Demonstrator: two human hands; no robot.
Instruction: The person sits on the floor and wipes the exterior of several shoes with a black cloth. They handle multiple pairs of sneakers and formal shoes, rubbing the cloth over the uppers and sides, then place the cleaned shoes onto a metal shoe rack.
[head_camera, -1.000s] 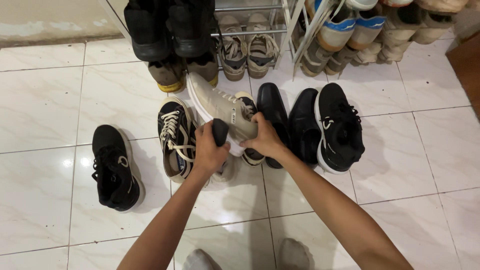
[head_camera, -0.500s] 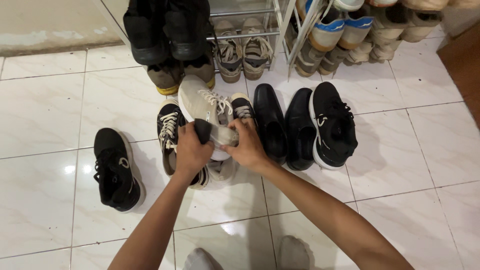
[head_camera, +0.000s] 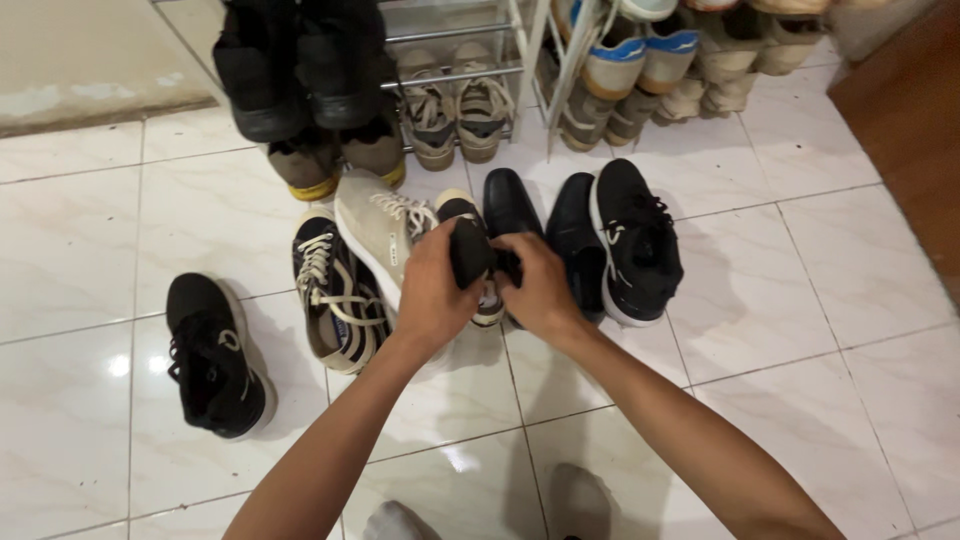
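My left hand (head_camera: 432, 292) is closed around a small black pad (head_camera: 468, 250) and presses it against the heel end of a beige lace-up sneaker (head_camera: 375, 225). My right hand (head_camera: 538, 288) grips that same heel end from the right, its fingers meeting the pad. The sneaker lies tilted with its toe pointing up and to the left, over a black-and-white canvas sneaker (head_camera: 330, 295). Both hands hide its heel.
On the white tile floor lie a lone black sneaker (head_camera: 212, 358) at left, two black leather shoes (head_camera: 508, 208), and a black sneaker with a white sole (head_camera: 636, 242). A metal shoe rack (head_camera: 470, 45) full of shoes stands behind. My socked feet (head_camera: 580, 500) show below.
The beige sneaker has come down and turned more flat, toe toward the left. My left hand slid the black pad rightward to the heel, and my right hand closed in beside it.
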